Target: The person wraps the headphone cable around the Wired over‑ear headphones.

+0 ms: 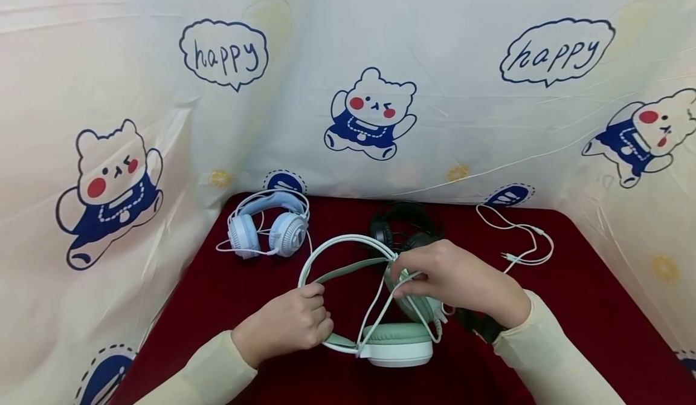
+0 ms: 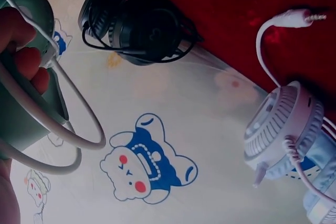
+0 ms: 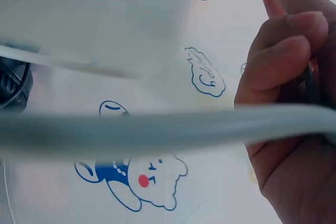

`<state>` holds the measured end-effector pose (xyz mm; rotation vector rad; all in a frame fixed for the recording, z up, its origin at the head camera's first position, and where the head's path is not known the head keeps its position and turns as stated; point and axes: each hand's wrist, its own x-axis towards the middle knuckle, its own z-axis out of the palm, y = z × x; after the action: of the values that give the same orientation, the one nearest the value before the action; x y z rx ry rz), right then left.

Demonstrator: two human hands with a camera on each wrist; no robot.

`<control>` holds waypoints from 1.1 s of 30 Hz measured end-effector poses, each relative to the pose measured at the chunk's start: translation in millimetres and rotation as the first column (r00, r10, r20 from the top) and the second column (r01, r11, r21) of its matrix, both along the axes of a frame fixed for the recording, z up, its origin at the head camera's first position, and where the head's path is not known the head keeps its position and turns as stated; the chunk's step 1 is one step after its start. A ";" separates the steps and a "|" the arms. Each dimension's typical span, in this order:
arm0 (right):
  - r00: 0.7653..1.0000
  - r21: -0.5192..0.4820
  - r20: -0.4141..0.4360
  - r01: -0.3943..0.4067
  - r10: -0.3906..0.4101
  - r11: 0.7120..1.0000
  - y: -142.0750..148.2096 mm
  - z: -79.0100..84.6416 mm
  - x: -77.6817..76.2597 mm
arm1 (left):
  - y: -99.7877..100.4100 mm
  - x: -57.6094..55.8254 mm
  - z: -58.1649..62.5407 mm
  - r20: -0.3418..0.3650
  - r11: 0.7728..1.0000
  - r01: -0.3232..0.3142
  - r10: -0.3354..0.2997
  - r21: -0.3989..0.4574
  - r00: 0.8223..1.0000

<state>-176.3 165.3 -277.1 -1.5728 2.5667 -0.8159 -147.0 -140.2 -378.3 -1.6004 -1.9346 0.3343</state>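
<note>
White headphones [image 1: 399, 353] with pale green cushions are held above the red cloth, tilted on their side. My left hand [image 1: 290, 323] grips their headband, fingers curled round it. In the left wrist view, curled fingers [image 2: 29, 66] show beside the green band and loops of white cord. Near the upper ear cup, my right hand [image 1: 457, 278] pinches a white cable [image 1: 380, 314] between thumb and fingers. The cable runs across the headphones towards the lower ear cup. In the right wrist view, a blurred pale strip [image 3: 157, 132] crosses in front of the curled fingers [image 3: 283, 72].
Light blue headphones [image 1: 288, 234] stand at the back left of the red cloth [image 1: 217, 344]. Black headphones [image 1: 408, 214] lie at the back middle, partly hidden by the held pair. A white cord [image 1: 538, 262] with a plug lies back right. A printed curtain [image 1: 467, 127] encloses the table.
</note>
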 end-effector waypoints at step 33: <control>0.960 -0.103 0.163 0.245 -0.227 0.964 20.0 -10.8 -46.3 | -3.1 3.2 -12.3 -0.038 0.999 0.043 -0.041 0.033 0.998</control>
<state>-222.7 185.3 -287.9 -1.1889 2.6722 -1.0865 -143.7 -143.2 -390.6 -1.5999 -1.8666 0.3105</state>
